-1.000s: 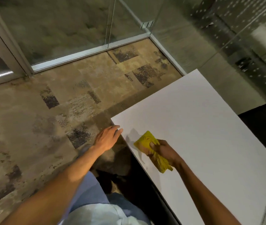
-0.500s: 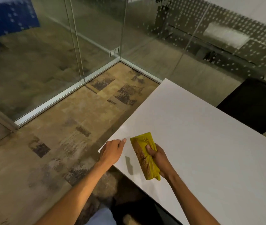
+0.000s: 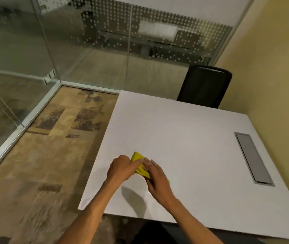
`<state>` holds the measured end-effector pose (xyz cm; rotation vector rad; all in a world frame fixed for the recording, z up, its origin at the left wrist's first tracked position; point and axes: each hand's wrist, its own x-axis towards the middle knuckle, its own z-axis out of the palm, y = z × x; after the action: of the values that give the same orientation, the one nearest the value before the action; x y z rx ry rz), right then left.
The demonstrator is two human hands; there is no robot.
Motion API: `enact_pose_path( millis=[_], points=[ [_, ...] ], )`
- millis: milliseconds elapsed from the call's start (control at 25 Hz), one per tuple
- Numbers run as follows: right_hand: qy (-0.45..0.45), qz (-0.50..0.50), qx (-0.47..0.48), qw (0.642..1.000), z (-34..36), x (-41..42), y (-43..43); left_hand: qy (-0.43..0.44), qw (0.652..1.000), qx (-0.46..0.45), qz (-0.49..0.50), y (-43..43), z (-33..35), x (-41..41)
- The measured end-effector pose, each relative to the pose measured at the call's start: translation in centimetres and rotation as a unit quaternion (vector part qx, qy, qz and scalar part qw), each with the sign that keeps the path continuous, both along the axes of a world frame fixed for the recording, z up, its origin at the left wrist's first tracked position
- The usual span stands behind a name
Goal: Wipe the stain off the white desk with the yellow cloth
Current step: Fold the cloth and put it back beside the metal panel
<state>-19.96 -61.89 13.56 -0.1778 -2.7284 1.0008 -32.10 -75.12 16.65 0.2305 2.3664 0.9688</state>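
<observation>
Both hands are on the yellow cloth [image 3: 139, 162] over the near-left part of the white bench [image 3: 184, 138], not far in from its left edge. The left hand [image 3: 120, 169] is curled into a loose fist, thumb and fingers closed on the cloth's far end. The right hand [image 3: 156, 175] is flatter, its fingers laid along the other end and pinching it from the side. The shadow on the bench beneath the wrists suggests the cloth is lifted rather than pressed down, though I can't be sure whether any part touches the surface.

Why two hands on one small rag? My guess is that it's being refolded or bunched to give a fresh wiping face. The cloth is soft and crumpled, a bright yellow wad mostly hidden between the palms, with a corner peeking past the knuckles.

And the stain? I can't pick one out; the bench top reads as smooth, matte and evenly white. A grey rectangular cable hatch [image 3: 253, 158] sits recessed toward the right side, well apart from the hands. Behind the far edge stands a dark chair [image 3: 205, 85], with mottled brown carpet [image 3: 52, 147] and glass partitions [image 3: 87, 41] to the left.
</observation>
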Motion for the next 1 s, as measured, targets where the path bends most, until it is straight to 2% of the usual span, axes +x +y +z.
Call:
enact_pose_path(
  millis=[120, 200, 280, 360, 400, 520, 600, 720, 1000],
  points=[
    [0.016, -0.021, 0.042, 0.999, 0.4, 1.5, 2.0, 0.058, 0.997, 0.005, -0.060, 3.0, 0.9, 0.4],
    [0.008, -0.038, 0.038, 0.999, 1.1, 2.7, 3.4, 0.097, 0.992, 0.005, -0.082, 4.9, 1.8, 1.2],
    [-0.019, -0.107, -0.073, 0.991, 1.7, 4.0, 5.0, 0.129, 0.986, -0.006, -0.103, 6.9, 2.7, 2.0],
    [-0.056, -0.190, -0.193, 0.961, 1.8, 5.5, 7.9, 0.154, 0.980, -0.008, -0.127, 9.1, 3.5, 3.0],
    [-0.075, -0.212, -0.223, 0.948, 1.7, 6.2, 9.6, 0.161, 0.977, -0.003, -0.139, 10.3, 3.9, 3.6],
    [-0.097, -0.204, -0.308, 0.924, 1.8, 8.7, 15.1, 0.147, 0.969, 0.050, -0.191, 14.3, 5.6, 5.4],
    [-0.080, -0.175, -0.356, 0.914, 2.5, 10.2, 18.5, 0.099, 0.962, 0.119, -0.224, 16.9, 6.6, 6.4],
    [-0.046, -0.174, -0.354, 0.918, 3.8, 12.0, 22.5, 0.065, 0.958, 0.178, -0.214, 20.9, 7.4, 7.6],
    [0.021, -0.329, -0.256, 0.909, 2.7, 17.6, 31.5, 0.173, 0.957, 0.139, -0.188, 32.3, 4.6, 12.3]
  ],
)
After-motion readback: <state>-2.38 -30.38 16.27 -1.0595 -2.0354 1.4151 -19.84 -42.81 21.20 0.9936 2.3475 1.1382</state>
